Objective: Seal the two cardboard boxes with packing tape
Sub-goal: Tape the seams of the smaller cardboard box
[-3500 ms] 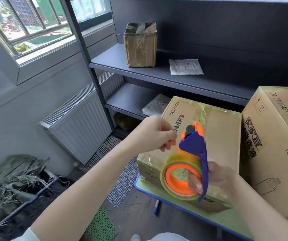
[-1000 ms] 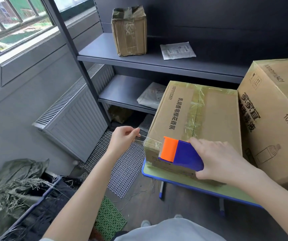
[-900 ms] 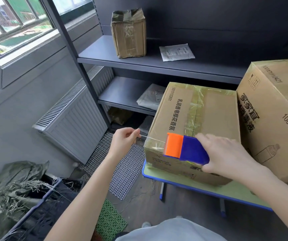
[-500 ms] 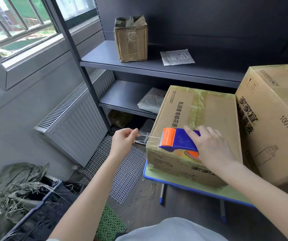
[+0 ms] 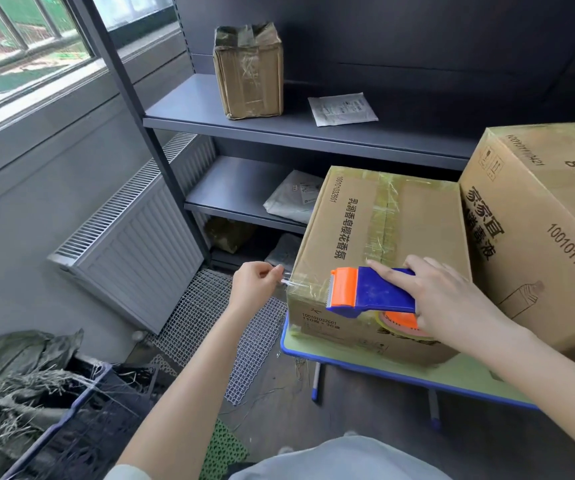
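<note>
A flat cardboard box (image 5: pixel 417 230) with tape along its top seam lies on a small green table (image 5: pixel 376 365). A taller cardboard box (image 5: pixel 549 216) stands to its right. My right hand (image 5: pixel 452 303) grips a blue and orange tape dispenser (image 5: pixel 372 292) held against the flat box's near left top edge. My left hand (image 5: pixel 255 282) pinches the free end of the clear tape (image 5: pixel 300 284) just left of the box corner. The strip runs taut from my fingers to the dispenser's blade. The tape roll is mostly hidden under my right hand.
Behind the table stands a dark metal shelf unit (image 5: pixel 279 129) with a small taped box (image 5: pixel 248 71) and a paper packet (image 5: pixel 341 108). A white radiator (image 5: pixel 137 251) hangs on the left wall. Wire mesh (image 5: pixel 223 327) and a crate of debris (image 5: pixel 36 403) lie on the floor.
My right hand has brought the dispenser from in front of the box up onto its near left top edge. My left hand keeps pinching the tape end, and the strip now drapes over the box corner.
</note>
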`<state>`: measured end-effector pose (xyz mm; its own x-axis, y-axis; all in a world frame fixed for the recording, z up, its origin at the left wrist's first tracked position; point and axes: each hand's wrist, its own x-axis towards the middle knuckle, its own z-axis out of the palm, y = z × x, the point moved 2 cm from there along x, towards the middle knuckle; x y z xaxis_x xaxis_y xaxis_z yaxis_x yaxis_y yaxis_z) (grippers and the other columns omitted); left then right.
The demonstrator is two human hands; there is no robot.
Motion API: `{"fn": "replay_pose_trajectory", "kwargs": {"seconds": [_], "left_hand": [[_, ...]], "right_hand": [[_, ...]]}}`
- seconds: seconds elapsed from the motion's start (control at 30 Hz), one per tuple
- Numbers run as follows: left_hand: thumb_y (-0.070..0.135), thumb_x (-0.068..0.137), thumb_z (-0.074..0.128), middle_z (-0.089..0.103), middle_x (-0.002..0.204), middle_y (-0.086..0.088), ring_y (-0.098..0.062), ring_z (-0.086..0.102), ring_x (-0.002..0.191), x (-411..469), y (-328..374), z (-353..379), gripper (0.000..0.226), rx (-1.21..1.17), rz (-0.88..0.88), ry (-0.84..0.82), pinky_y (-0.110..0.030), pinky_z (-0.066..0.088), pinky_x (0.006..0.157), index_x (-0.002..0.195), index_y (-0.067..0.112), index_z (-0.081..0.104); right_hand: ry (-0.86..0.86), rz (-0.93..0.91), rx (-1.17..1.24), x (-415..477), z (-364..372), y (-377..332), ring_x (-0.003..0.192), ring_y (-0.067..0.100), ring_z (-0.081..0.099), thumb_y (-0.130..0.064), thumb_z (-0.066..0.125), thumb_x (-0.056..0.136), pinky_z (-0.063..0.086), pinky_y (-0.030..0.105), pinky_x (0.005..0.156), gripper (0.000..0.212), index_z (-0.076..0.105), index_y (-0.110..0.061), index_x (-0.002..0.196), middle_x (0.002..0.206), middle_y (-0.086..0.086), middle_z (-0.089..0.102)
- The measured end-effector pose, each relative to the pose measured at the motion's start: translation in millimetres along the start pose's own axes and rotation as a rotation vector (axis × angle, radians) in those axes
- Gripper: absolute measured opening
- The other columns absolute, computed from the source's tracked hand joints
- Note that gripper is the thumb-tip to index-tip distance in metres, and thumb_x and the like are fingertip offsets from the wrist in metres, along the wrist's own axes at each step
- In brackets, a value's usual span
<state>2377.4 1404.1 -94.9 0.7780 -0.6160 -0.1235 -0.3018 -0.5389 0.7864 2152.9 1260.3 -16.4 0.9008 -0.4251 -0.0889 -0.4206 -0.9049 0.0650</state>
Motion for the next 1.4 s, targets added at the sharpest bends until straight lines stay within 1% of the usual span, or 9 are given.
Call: {"fn": "replay_pose_trajectory", "kwargs": {"seconds": [0.13,0.27,0.37,0.6,0.83,1.03,1.2,1.3,1.4], "left_hand": [[0.028,0.093,0.056,0.054,0.054,0.001,-0.006,0.035,0.042,2.9,4.6,6.1,0.031,0.006,0.012,-0.014,-0.012,0.028,0.037,0.067,0.014,0.065],[0.029,0.094,0.056,0.048,0.042,0.009,-0.003,0.032,0.037,3.8,-9.7,-3.2,0.035,0.011,-0.011,0.020,-0.013,0.025,0.035,0.069,0.006,0.066],[0.031,0.093,0.056,0.049,0.038,0.011,-0.002,0.033,0.036,4.8,-11.5,-11.2,0.033,0.036,0.009,-0.002,-0.012,0.025,0.036,0.065,0.017,0.066],[0.028,0.094,0.056,0.051,0.049,0.004,-0.007,0.036,0.041,2.9,-20.1,-4.3,0.032,0.075,-0.008,-0.013,-0.013,0.024,0.037,0.069,0.011,0.067],[0.030,0.094,0.054,0.053,0.058,-0.006,-0.011,0.035,0.045,-1.4,-21.1,1.7,0.039,0.045,-0.029,0.015,-0.026,0.027,0.047,0.076,-0.002,0.066],[0.029,0.093,0.056,0.056,0.052,0.005,-0.009,0.041,0.045,-2.5,-17.2,-9.2,0.030,0.015,0.034,0.084,-0.017,0.031,0.043,0.067,0.017,0.066],[0.028,0.094,0.055,0.059,0.059,-0.003,-0.012,0.042,0.049,-1.7,-16.5,-0.8,0.032,0.033,0.020,0.069,-0.025,0.033,0.050,0.072,0.009,0.067],[0.028,0.094,0.054,0.047,0.051,0.001,-0.010,0.034,0.044,-4.2,-22.8,11.1,0.035,-0.022,-0.039,0.044,-0.019,0.025,0.042,0.063,0.012,0.060],[0.029,0.096,0.051,0.040,0.052,-0.002,-0.013,0.029,0.046,-10.2,-26.0,30.4,0.043,-0.052,-0.087,-0.004,-0.026,0.023,0.046,0.057,0.011,0.043]], "right_hand": [[0.007,-0.039,0.022,-1.2,-2.0,6.8,0.091,0.011,0.033,-0.037,0.049,0.091,0.030,0.022,0.077,0.088,-0.028,-0.050,0.131,0.098,-0.005,0.028],[0.014,-0.040,0.021,-5.1,-1.4,14.1,0.084,0.011,0.031,-0.032,0.048,0.091,0.026,0.022,0.072,0.087,-0.027,-0.055,0.129,0.092,-0.006,0.028],[0.001,-0.052,0.009,-5.1,-2.0,20.9,0.083,0.011,0.031,-0.037,0.047,0.090,0.026,0.023,0.071,0.088,-0.034,-0.057,0.119,0.091,-0.007,0.027],[-0.069,-0.041,-0.001,-0.3,1.7,10.8,0.083,0.013,0.029,-0.032,0.046,0.090,0.025,0.024,0.071,0.080,-0.015,-0.053,0.138,0.091,-0.005,0.026],[-0.082,-0.029,-0.008,-2.7,5.6,8.1,0.083,0.012,0.025,-0.035,0.049,0.091,0.026,0.024,0.074,0.082,-0.015,-0.047,0.141,0.092,-0.005,0.020],[-0.070,-0.035,0.020,-4.2,6.3,11.3,0.085,0.012,0.029,-0.037,0.048,0.091,0.026,0.024,0.073,0.080,-0.012,-0.047,0.142,0.093,-0.005,0.026],[-0.063,-0.019,0.019,-2.8,8.8,11.7,0.083,0.012,0.029,-0.037,0.047,0.091,0.026,0.024,0.071,0.078,-0.011,-0.047,0.142,0.092,-0.005,0.024],[-0.064,-0.022,0.027,-0.9,9.5,9.8,0.084,0.012,0.028,-0.032,0.048,0.091,0.027,0.025,0.072,0.080,-0.011,-0.047,0.142,0.092,-0.005,0.023],[-0.076,-0.023,0.028,-0.9,8.7,8.8,0.085,0.013,0.028,-0.036,0.049,0.091,0.028,0.025,0.073,0.081,-0.011,-0.044,0.143,0.094,-0.004,0.023]]}}
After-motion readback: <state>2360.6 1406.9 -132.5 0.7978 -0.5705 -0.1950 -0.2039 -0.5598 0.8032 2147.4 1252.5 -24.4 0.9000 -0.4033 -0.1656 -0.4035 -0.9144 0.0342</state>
